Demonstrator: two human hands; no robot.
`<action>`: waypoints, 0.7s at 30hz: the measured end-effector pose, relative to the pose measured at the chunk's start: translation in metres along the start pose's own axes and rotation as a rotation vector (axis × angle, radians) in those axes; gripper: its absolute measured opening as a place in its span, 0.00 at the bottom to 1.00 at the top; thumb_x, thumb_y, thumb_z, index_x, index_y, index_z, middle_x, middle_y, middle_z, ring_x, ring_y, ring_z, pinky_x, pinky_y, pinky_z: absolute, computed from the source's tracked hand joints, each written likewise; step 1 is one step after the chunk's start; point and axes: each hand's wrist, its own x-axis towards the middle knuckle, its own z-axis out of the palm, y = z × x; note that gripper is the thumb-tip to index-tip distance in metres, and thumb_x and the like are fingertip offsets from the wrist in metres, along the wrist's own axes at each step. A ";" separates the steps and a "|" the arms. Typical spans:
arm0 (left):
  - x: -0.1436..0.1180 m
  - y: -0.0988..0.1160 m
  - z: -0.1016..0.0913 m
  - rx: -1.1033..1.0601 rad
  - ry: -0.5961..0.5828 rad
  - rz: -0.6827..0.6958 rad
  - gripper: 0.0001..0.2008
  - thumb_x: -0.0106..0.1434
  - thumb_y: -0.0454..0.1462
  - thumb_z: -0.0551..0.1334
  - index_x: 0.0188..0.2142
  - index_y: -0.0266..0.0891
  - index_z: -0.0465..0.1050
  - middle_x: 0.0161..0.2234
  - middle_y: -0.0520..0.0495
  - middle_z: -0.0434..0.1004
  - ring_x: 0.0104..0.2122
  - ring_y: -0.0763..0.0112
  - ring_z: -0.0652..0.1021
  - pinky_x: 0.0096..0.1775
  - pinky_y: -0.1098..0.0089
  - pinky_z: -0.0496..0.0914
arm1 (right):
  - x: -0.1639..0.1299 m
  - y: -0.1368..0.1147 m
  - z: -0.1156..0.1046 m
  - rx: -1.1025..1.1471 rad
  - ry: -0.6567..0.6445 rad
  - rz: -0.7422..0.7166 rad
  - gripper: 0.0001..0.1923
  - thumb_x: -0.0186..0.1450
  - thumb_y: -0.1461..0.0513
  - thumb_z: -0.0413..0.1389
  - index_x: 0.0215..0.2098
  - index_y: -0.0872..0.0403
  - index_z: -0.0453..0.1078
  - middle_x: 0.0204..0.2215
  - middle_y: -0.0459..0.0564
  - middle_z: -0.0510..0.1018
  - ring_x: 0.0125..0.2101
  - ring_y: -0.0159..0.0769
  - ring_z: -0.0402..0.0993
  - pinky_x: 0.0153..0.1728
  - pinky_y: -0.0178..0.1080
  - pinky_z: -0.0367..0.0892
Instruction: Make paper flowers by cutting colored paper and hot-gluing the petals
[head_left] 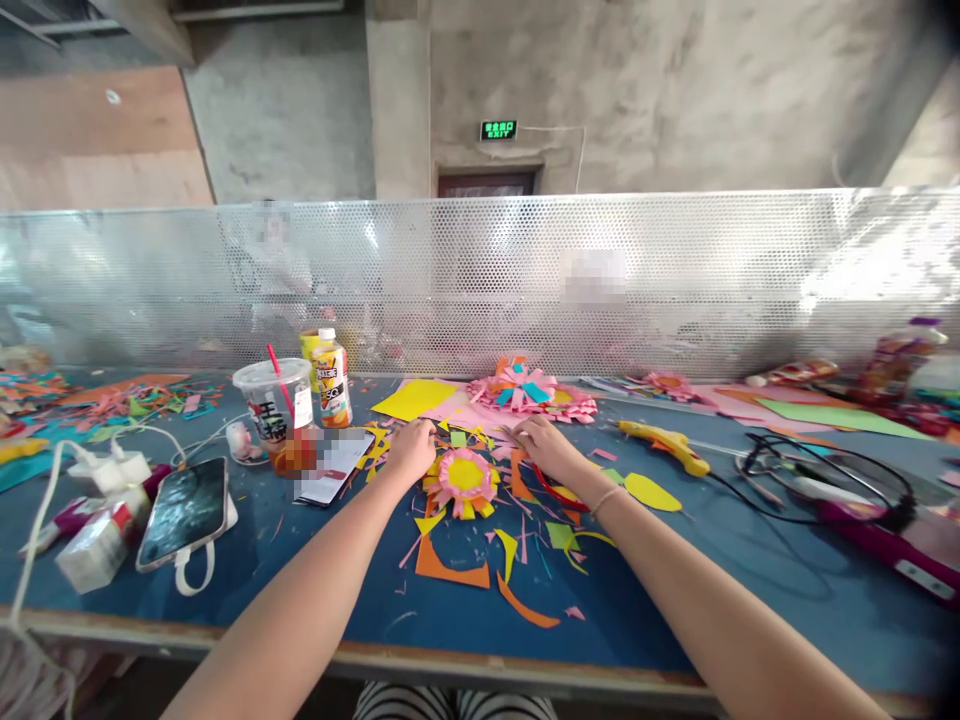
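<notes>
My left hand [411, 452] is closed, its fingers curled at the edge of the yellow and pink paper sheets; whatever it holds is hidden. Across from it, my right hand [547, 447] is closed too, fingertips pinched together above the pink sheet [480, 412], and I cannot make out what is in them. Between and just below both hands lies a paper flower [466, 476] with a yellow centre, a pink ruffled ring and yellow-orange petals. A red curved handle [559, 492] shows partly under my right wrist. Behind my right hand rests a layered pink paper flower [517, 388] with blue strips.
Orange, yellow and green scraps [450, 566] litter the blue table [360, 610]. At left are a plastic cup [271, 410] with a straw, a bottle [330, 378] and a phone [186, 512]. A yellow glue gun [666, 446] with a cable lies right. A perforated metal screen [480, 270] stands behind.
</notes>
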 end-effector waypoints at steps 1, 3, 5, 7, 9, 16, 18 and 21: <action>0.000 -0.001 0.001 -0.013 0.006 0.016 0.10 0.59 0.31 0.52 0.39 0.37 0.69 0.42 0.43 0.73 0.45 0.65 0.72 0.47 0.66 0.63 | 0.001 0.000 -0.003 0.035 0.044 0.016 0.12 0.61 0.68 0.44 0.34 0.55 0.69 0.36 0.55 0.73 0.41 0.40 0.66 0.46 0.43 0.61; 0.001 -0.003 0.003 -0.041 0.017 0.053 0.10 0.59 0.30 0.52 0.38 0.36 0.69 0.41 0.42 0.74 0.45 0.66 0.72 0.46 0.67 0.64 | 0.003 -0.002 -0.009 0.095 0.102 0.058 0.11 0.60 0.68 0.45 0.34 0.56 0.69 0.36 0.55 0.73 0.39 0.39 0.68 0.44 0.42 0.63; 0.002 -0.006 0.005 -0.065 0.030 0.083 0.10 0.58 0.29 0.52 0.37 0.36 0.69 0.40 0.42 0.74 0.44 0.67 0.72 0.46 0.68 0.65 | 0.004 -0.003 -0.011 0.129 0.121 0.088 0.12 0.58 0.69 0.46 0.34 0.57 0.69 0.37 0.55 0.73 0.39 0.38 0.68 0.44 0.41 0.63; 0.003 -0.009 0.006 -0.082 0.050 0.096 0.10 0.58 0.29 0.52 0.37 0.36 0.69 0.40 0.43 0.74 0.44 0.67 0.72 0.47 0.67 0.65 | 0.004 -0.002 -0.011 0.141 0.122 0.094 0.14 0.56 0.72 0.46 0.35 0.58 0.70 0.38 0.56 0.72 0.40 0.38 0.68 0.45 0.40 0.62; 0.005 -0.012 0.006 -0.091 0.071 0.098 0.10 0.57 0.29 0.53 0.37 0.37 0.69 0.40 0.43 0.74 0.44 0.66 0.72 0.48 0.66 0.65 | 0.005 0.001 -0.008 0.142 0.120 0.081 0.15 0.55 0.73 0.46 0.35 0.57 0.70 0.38 0.55 0.72 0.40 0.37 0.68 0.45 0.40 0.62; 0.010 -0.025 0.009 -0.132 0.113 0.095 0.10 0.56 0.28 0.52 0.36 0.37 0.69 0.40 0.42 0.74 0.44 0.65 0.72 0.48 0.64 0.66 | 0.007 0.012 -0.010 0.162 0.199 0.143 0.12 0.53 0.73 0.50 0.30 0.56 0.71 0.33 0.51 0.72 0.34 0.33 0.69 0.40 0.37 0.65; 0.010 -0.026 0.011 -0.151 0.148 0.098 0.10 0.56 0.28 0.52 0.36 0.37 0.68 0.39 0.43 0.74 0.44 0.65 0.73 0.48 0.64 0.66 | 0.008 0.011 -0.013 0.169 0.206 0.162 0.08 0.54 0.70 0.52 0.30 0.56 0.71 0.33 0.51 0.72 0.32 0.33 0.69 0.38 0.36 0.65; 0.009 -0.024 0.010 -0.189 0.238 0.097 0.10 0.57 0.28 0.52 0.36 0.38 0.67 0.38 0.43 0.73 0.43 0.65 0.73 0.47 0.63 0.67 | 0.008 0.009 -0.017 0.158 0.230 0.160 0.05 0.56 0.66 0.53 0.29 0.56 0.71 0.30 0.51 0.73 0.31 0.34 0.69 0.38 0.37 0.65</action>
